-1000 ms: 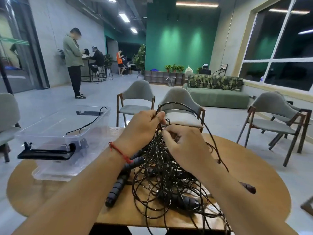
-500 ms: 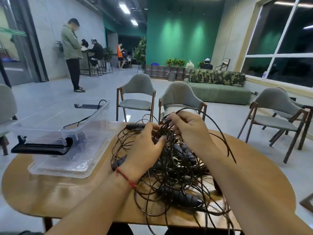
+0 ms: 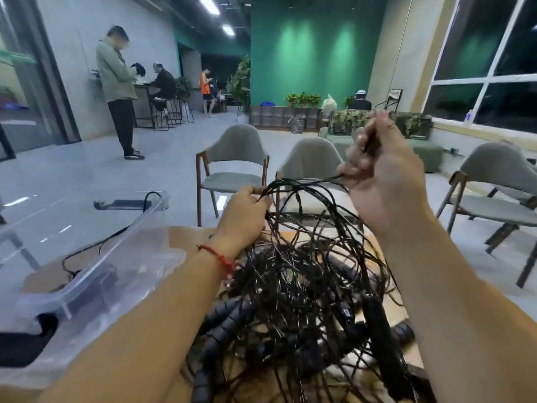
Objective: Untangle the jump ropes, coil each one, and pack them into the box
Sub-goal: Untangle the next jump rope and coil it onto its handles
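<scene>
A tangled heap of black jump ropes (image 3: 293,286) with ribbed black handles lies on the round wooden table (image 3: 186,237) in front of me. My left hand (image 3: 247,210) pinches a bundle of cord loops at the top of the heap. Raised above the heap to the right, my right hand (image 3: 380,175) grips a black cord end, and the cord runs from it down into the tangle. A clear plastic box (image 3: 96,257) with black latches stands on the table to the left, with a black cord draped over its far rim and down inside.
Grey chairs (image 3: 232,167) stand just beyond the table, and another is on the right. A green sofa (image 3: 421,149) sits further back. A person (image 3: 117,88) stands far left, with other people behind.
My right hand has risen up and to the right, drawing a cord out of the heap. My left hand has shifted up to the top of the tangle. The camera has moved closer.
</scene>
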Motion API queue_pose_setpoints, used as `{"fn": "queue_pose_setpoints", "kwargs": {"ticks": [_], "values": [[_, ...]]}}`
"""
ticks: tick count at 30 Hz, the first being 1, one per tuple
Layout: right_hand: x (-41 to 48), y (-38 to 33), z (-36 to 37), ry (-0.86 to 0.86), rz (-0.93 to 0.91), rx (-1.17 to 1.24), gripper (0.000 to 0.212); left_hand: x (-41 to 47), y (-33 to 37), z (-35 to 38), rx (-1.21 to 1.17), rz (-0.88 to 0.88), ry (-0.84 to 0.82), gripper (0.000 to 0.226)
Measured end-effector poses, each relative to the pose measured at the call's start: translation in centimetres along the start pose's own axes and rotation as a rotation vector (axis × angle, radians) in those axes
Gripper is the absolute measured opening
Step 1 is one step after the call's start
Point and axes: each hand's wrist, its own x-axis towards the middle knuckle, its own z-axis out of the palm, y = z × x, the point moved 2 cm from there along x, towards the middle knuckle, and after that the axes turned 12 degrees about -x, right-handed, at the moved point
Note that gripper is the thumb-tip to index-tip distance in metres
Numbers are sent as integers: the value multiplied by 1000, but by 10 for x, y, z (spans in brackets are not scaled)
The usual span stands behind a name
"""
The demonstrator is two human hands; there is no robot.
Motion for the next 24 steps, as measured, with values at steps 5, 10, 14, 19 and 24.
{"fn": "queue_pose_setpoints", "kwargs": {"ticks": [5,10,14,19,24], "values": [[31,40,-17,6,-22,-386,25,28,-4,10,-196,-67,-165,23],[38,76,-23,-37,-49,-784,33,41,-29,14,-432,-283,-207,29],[34,85,-31,-175,-161,-1250,29,42,-44,19,-341,-250,-245,29],[21,83,-33,-310,-97,-1897,19,45,-46,25,66,33,-322,13],[21,82,-21,-370,4,-2104,25,50,-56,28,303,48,-296,31]]}}
